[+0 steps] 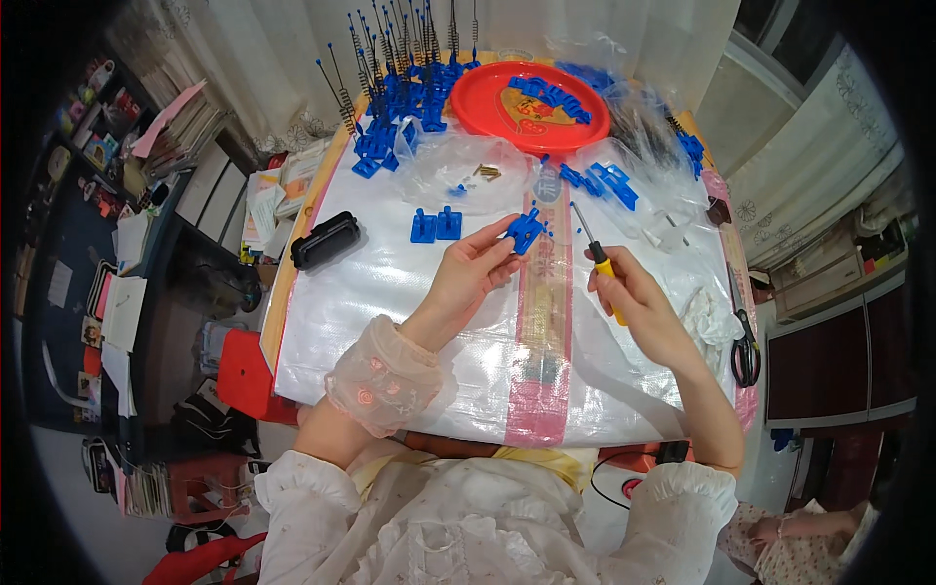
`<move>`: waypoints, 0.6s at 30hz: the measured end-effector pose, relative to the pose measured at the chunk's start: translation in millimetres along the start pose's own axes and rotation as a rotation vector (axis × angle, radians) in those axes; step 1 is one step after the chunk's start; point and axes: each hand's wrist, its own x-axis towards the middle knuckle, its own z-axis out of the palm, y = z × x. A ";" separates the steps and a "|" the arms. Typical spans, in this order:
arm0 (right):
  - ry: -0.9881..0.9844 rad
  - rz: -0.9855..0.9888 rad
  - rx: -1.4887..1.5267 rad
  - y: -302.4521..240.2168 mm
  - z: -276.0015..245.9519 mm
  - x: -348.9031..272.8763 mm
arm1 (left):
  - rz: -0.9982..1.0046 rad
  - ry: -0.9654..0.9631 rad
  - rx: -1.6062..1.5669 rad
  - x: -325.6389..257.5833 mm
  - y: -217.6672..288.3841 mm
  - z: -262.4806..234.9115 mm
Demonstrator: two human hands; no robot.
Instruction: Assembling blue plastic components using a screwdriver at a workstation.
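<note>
Over the middle of the table, my left hand (478, 265) pinches a small blue plastic part (525, 232) between thumb and fingers. To its right my right hand (632, 290) is closed around the yellow and black handle of a screwdriver (604, 261). The screwdriver's thin shaft points up and away, its tip apart from the blue part. Two flat blue pieces with pegs (436, 225) lie left of my left hand. Beyond them, a clear plastic bag (468, 175) holds brass-coloured pins (486, 172). Tiny blue bits (550, 233) are scattered between my hands.
Blue assemblies with upright springs (409, 88) crowd the far left. A red tray (473, 122) with blue parts stands at the back, beside more plastic bags (643, 161). A black case (326, 241) lies left; crumpled tissue (710, 320) and scissors (745, 351) are at the right edge.
</note>
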 end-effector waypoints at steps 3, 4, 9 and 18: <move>0.179 -0.312 -0.410 1.5 6.5 5.8 | 0.019 0.009 0.066 -0.3 0.8 2.7; 0.228 -0.349 -0.463 1.0 11.2 6.3 | 0.025 0.014 0.073 -1.1 0.3 2.9; 0.421 -0.556 -0.607 13.0 22.5 5.0 | 0.052 0.034 0.047 0.2 0.1 2.9; 0.340 -0.448 -0.536 13.8 27.0 4.6 | 0.032 0.019 0.047 -0.4 -1.9 2.9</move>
